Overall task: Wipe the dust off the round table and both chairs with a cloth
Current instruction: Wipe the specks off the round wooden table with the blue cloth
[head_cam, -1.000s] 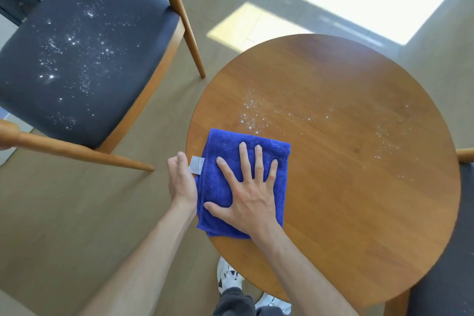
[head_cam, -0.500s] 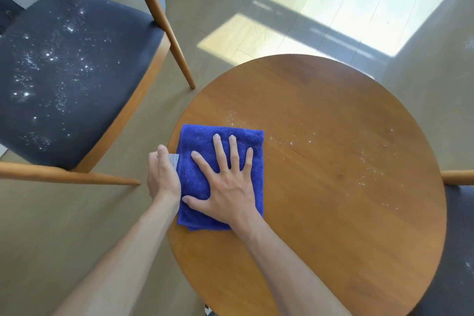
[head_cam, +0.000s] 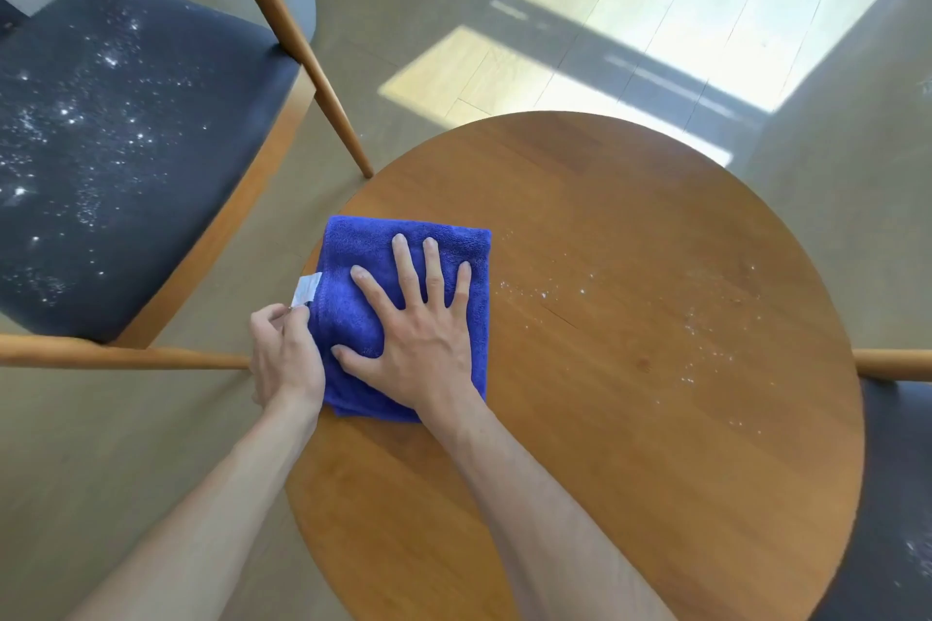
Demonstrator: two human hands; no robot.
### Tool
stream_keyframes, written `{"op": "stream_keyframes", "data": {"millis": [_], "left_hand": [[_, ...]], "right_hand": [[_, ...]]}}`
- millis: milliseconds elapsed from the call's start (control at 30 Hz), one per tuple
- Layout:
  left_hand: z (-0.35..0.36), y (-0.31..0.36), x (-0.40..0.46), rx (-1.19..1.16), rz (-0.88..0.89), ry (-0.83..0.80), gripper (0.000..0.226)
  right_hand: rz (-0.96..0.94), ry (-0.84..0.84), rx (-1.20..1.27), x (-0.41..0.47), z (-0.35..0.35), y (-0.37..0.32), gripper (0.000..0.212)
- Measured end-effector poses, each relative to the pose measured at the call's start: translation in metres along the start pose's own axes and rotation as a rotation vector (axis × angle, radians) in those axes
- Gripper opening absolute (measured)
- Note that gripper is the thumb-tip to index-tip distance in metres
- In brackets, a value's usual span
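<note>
A folded blue cloth (head_cam: 353,247) lies at the left edge of the round wooden table (head_cam: 630,444). My right hand (head_cam: 418,333) presses flat on the cloth with fingers spread. My left hand (head_cam: 285,353) pinches the cloth's left edge just below its white label (head_cam: 307,290). White dust specks (head_cam: 706,328) lie on the table to the right of the cloth. A wooden chair with a dark seat (head_cam: 116,156), speckled with white dust, stands at the left. A second dark chair seat (head_cam: 903,494) shows at the right edge, partly under the table.
The left chair's wooden leg (head_cam: 312,66) slants down close to the table's far-left rim, and its lower rail (head_cam: 126,358) runs toward my left hand. The second chair's wooden arm (head_cam: 892,363) juts out at the right. Sunlit patches fall on the floor (head_cam: 681,15) behind.
The cloth and my right hand have slid toward the table's left edge, over the dusty patch there. My left hand shifted from beside the cloth to pinching its edge.
</note>
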State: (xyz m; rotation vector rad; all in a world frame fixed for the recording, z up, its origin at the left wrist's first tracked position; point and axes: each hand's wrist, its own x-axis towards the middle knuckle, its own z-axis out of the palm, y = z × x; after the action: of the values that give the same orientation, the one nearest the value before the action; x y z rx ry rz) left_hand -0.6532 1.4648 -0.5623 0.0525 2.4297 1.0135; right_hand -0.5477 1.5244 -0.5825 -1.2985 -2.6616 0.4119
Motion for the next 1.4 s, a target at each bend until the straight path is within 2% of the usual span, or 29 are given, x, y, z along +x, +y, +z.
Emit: {"op": "stream_keyframes", "data": {"millis": [167, 567, 700, 833, 1033, 1233, 1400], "left_hand": [[0.007, 0.001, -0.003, 0.069, 0.082, -0.020, 0.061], [0.026, -0.002, -0.022, 0.381, 0.219, 0.097, 0.070], [0.035, 0.003, -0.037, 0.531, 0.412, 0.109, 0.068], [0.046, 0.012, -0.049, 0.651, 0.638, 0.053, 0.066], [0.063, 0.022, -0.076, 0.729, 0.821, -0.074, 0.066], [0.072, 0.012, -0.100, 0.868, 0.930, -0.219, 0.069], [0.074, 0.001, -0.111, 0.972, 0.977, -0.262, 0.072]], "right_hand": [[0.029, 0.015, 0.006, 0.002, -0.006, 0.017, 0.076], [0.134, 0.050, -0.060, -0.008, -0.034, 0.111, 0.076], [0.191, 0.074, -0.092, -0.021, -0.042, 0.139, 0.076], [0.232, 0.094, -0.114, -0.036, -0.049, 0.165, 0.075], [0.320, 0.112, -0.132, -0.061, -0.064, 0.199, 0.074], [0.419, 0.097, -0.165, -0.094, -0.080, 0.234, 0.074], [0.490, 0.119, -0.185, -0.128, -0.093, 0.261, 0.073]]}}
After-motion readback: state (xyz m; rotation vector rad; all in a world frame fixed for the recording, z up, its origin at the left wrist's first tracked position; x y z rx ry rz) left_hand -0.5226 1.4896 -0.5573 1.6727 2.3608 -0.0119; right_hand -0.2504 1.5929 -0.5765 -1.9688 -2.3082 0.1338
